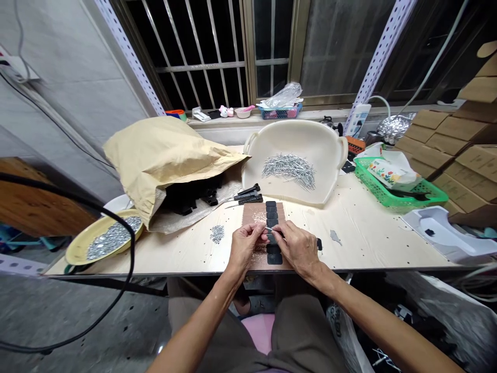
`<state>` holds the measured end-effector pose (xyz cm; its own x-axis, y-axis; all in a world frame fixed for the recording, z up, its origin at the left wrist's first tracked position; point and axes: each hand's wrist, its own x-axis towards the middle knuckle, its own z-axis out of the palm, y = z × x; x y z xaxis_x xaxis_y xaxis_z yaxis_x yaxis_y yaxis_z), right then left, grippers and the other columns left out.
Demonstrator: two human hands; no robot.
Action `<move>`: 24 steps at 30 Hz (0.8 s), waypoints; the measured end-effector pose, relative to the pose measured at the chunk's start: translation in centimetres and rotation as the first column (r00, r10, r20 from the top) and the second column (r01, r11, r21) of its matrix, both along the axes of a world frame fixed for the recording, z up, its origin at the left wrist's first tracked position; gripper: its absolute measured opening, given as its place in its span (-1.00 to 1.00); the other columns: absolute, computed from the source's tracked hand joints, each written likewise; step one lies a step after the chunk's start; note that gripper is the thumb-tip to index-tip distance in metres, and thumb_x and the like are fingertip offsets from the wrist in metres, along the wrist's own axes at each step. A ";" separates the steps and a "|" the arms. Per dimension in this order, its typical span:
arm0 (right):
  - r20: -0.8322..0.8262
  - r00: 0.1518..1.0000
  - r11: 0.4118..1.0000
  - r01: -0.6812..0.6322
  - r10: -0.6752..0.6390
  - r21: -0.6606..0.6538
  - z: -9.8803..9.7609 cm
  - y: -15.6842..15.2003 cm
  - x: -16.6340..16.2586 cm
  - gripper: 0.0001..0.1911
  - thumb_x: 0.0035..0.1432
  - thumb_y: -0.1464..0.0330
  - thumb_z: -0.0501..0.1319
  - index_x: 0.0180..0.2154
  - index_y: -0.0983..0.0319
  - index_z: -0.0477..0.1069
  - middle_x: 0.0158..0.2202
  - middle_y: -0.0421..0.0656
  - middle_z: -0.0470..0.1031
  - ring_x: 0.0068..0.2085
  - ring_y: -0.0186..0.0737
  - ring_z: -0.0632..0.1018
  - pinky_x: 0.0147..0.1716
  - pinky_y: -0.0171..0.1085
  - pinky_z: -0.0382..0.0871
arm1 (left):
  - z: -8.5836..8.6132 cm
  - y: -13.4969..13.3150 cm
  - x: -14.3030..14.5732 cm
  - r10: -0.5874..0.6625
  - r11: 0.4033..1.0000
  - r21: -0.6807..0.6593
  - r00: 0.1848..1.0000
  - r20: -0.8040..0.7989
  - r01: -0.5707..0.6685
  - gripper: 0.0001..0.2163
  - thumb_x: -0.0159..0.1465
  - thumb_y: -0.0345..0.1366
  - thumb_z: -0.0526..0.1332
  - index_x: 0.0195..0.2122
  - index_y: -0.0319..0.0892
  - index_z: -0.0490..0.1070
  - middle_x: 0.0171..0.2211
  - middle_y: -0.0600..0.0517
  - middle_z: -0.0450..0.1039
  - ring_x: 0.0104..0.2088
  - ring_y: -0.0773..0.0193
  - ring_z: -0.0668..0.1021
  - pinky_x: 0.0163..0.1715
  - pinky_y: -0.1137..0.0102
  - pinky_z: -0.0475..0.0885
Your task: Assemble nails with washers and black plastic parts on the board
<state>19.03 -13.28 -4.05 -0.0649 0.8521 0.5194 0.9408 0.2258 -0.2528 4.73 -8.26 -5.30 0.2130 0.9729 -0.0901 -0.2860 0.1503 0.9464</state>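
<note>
My left hand (pixel 247 242) and my right hand (pixel 298 244) meet over a brown board (pixel 252 211) at the table's front. A thin, shiny metal pin (pixel 268 228) spans the gap between their fingertips, pinched at each end. Under the hands runs a column of black flat pieces with rounded corners (pixel 274 258), partly hidden by the fingers. Left of the board lies a small pile of tiny metal parts (pixel 217 234). Behind it rest several black strips with thin metal shafts (pixel 248 195). A white basin (pixel 330 178) holds a heap of metal pins (pixel 289 170).
At left, a large paper sack (pixel 163 150) lies open with black pieces inside, beside a yellow bowl (pixel 73 253) of small metal parts. A green basket (pixel 438 196) and a white plastic housing (pixel 435 228) stand right. A black cable (pixel 134 243) loops at left. Cartons (pixel 466 166) are stacked far right.
</note>
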 end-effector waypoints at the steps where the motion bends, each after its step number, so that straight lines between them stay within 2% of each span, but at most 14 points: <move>1: 0.016 1.000 1.000 0.004 -0.004 0.007 -0.1 0.0 0.0 -0.81 0.28 0.32 0.02 -0.26 0.17 0.39 -0.31 -0.19 0.47 -0.36 -0.33 0.47 -0.39 -0.34 0.13 | -0.1 0.0 0.0 -0.006 1.000 -0.013 1.000 0.008 0.006 -0.73 0.03 -0.17 0.35 -0.40 -0.31 0.47 -0.52 0.04 0.46 -0.57 0.46 0.46 -0.47 0.52 0.42; 4: 0.030 0.999 1.000 0.018 -0.018 0.003 -0.2 0.1 -0.1 -0.79 0.29 0.31 0.01 -0.27 0.17 0.40 -0.31 -0.19 0.47 -0.37 -0.33 0.46 -0.42 -0.34 0.12 | -0.2 0.0 0.0 -0.010 1.000 -0.026 1.000 0.010 0.010 -0.73 0.04 -0.16 0.34 -0.39 -0.30 0.47 -0.54 0.06 0.46 -0.57 0.45 0.47 -0.48 0.52 0.43; 9: -0.087 0.996 0.999 0.004 -0.008 -0.053 -0.6 0.4 -0.1 -0.80 0.29 0.27 0.01 -0.23 0.16 0.37 -0.28 -0.21 0.46 -0.37 -0.33 0.47 -0.48 -0.36 0.11 | -0.2 0.2 0.0 -0.003 1.000 -0.010 1.000 -0.031 0.003 -0.72 0.03 -0.16 0.34 -0.40 -0.31 0.47 -0.55 0.06 0.46 -0.57 0.44 0.46 -0.48 0.52 0.43; 14: 0.046 0.999 1.000 0.013 -0.013 -0.008 -0.8 0.6 -0.2 -0.78 0.29 0.31 -0.01 -0.25 0.17 0.39 -0.30 -0.18 0.46 -0.39 -0.34 0.46 -0.46 -0.34 0.11 | -0.3 0.4 0.1 0.014 1.000 -0.016 0.999 -0.029 -0.014 -0.71 0.01 -0.16 0.36 -0.40 -0.31 0.46 -0.56 0.07 0.45 -0.59 0.43 0.46 -0.51 0.50 0.44; 19: 0.013 1.000 1.000 -0.012 0.012 -0.017 -1.0 0.9 -0.3 -0.79 0.30 0.30 -0.01 -0.24 0.18 0.38 -0.30 -0.18 0.46 -0.35 -0.33 0.47 -0.45 -0.35 0.12 | -0.7 0.5 0.0 0.014 1.000 -0.012 1.000 -0.013 -0.014 -0.71 0.00 -0.15 0.36 -0.41 -0.31 0.46 -0.56 0.06 0.45 -0.58 0.43 0.47 -0.49 0.49 0.45; 24: 0.118 0.993 1.000 -0.009 0.008 0.004 -1.0 1.1 -0.2 -0.75 0.31 0.32 -0.02 -0.28 0.18 0.40 -0.33 -0.18 0.45 -0.36 -0.33 0.46 -0.42 -0.34 0.13 | -0.8 0.6 -0.1 0.015 0.999 -0.032 1.000 -0.026 -0.016 -0.71 0.01 -0.14 0.35 -0.41 -0.31 0.46 -0.57 0.07 0.45 -0.59 0.43 0.47 -0.52 0.50 0.43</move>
<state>18.83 -12.17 -5.06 -0.1332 0.8488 0.5116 0.9620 0.2348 -0.1391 4.61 -7.69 -6.14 0.1954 0.9725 -0.1266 -0.2645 0.1765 0.9481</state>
